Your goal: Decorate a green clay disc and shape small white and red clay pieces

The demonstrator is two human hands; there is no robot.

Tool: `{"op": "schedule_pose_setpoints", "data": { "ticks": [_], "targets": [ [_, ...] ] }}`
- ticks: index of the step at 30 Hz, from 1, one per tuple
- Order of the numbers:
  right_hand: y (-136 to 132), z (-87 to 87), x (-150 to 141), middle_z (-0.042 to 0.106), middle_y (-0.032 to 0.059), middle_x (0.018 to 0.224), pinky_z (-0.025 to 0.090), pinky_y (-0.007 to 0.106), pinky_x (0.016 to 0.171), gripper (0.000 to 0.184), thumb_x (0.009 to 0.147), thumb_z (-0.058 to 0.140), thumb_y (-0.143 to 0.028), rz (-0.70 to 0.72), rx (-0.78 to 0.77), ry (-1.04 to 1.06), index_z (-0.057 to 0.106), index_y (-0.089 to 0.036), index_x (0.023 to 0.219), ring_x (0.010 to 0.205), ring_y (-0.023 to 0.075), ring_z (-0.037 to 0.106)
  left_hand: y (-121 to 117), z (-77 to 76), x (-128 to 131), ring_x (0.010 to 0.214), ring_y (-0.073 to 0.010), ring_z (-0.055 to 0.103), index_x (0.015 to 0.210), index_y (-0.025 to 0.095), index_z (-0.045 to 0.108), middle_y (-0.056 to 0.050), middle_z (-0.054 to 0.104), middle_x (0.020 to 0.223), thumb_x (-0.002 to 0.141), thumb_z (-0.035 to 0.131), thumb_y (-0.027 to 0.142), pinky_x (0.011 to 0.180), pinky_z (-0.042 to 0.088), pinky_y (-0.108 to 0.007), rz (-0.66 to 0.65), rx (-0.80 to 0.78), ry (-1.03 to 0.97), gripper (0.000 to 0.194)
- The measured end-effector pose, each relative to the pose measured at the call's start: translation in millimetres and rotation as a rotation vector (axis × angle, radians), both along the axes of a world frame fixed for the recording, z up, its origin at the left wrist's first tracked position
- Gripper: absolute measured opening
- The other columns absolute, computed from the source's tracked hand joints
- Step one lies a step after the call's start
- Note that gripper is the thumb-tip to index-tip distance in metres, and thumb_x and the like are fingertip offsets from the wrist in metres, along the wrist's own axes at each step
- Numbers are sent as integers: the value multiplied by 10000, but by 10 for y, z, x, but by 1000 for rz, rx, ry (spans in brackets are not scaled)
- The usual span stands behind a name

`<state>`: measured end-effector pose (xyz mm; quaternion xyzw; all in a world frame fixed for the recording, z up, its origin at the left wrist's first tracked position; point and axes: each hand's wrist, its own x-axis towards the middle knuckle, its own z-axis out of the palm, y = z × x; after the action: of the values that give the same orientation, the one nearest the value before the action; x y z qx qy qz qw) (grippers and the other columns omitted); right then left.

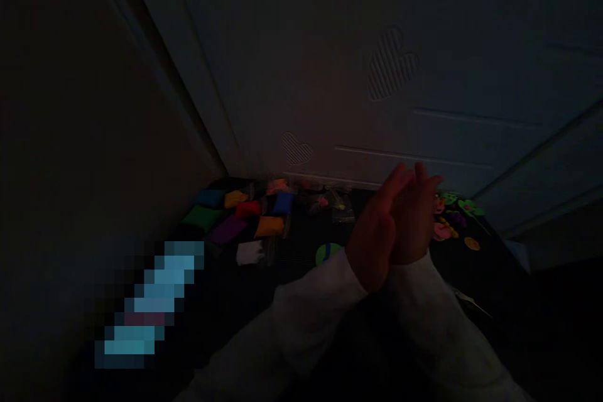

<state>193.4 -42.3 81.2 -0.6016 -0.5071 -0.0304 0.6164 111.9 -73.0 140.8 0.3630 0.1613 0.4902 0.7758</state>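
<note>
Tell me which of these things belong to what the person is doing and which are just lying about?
In the work now:
- left hand and right hand, palms together; anything between them is hidden

Lying about, though possibly supplies or finished pieces:
- coloured packets
- green disc with blue stripe
- green flower shape
- yellowish disc

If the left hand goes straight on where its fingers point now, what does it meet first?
Left hand: probably the heart-patterned panel ahead, though depth is unclear in the dark.
</note>
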Motion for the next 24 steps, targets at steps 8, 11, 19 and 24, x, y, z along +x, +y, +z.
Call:
{"op": "schedule_pose_setpoints", "data": {
  "ticks": [8,11,19,24],
  "targets": [
    [-94,232,-72,440,127,1411,495,435,901,479,972,102,-372,13,61,96,249,-285,1420,1296,206,463,467,-84,-178,785,-173,677,925,146,604,-65,683,752,951,169,497,857,491,-335,4,-404,-152,559],
    [-278,537,19,579,83,1243,457,458,960,326,932,397,-370,328,75,-102,532,-297,1220,1206,227,539,575,54,-364,875,-221,677,1033,116,588,-125,694,919,930,235,538,833,508,-367,-127,-401,-176,559],
    [-433,723,79,509,73,1394,45,629,1103,604,787,625,-496,487,-366,-770,452,-289,1328,1366,299,337,545,228,-433,894,-213,660,1089,109,577,-101,677,897,915,196,595,841,502,-376,-444,-390,-108,642],
    [-456,749,72,569,58,1322,26,590,1118,517,774,649,-474,468,-336,-715,503,-292,1236,1302,271,435,515,245,-422,885,-224,660,1066,126,600,-105,679,906,902,157,629,782,521,-382,-490,-371,-72,690]
  ]
}}
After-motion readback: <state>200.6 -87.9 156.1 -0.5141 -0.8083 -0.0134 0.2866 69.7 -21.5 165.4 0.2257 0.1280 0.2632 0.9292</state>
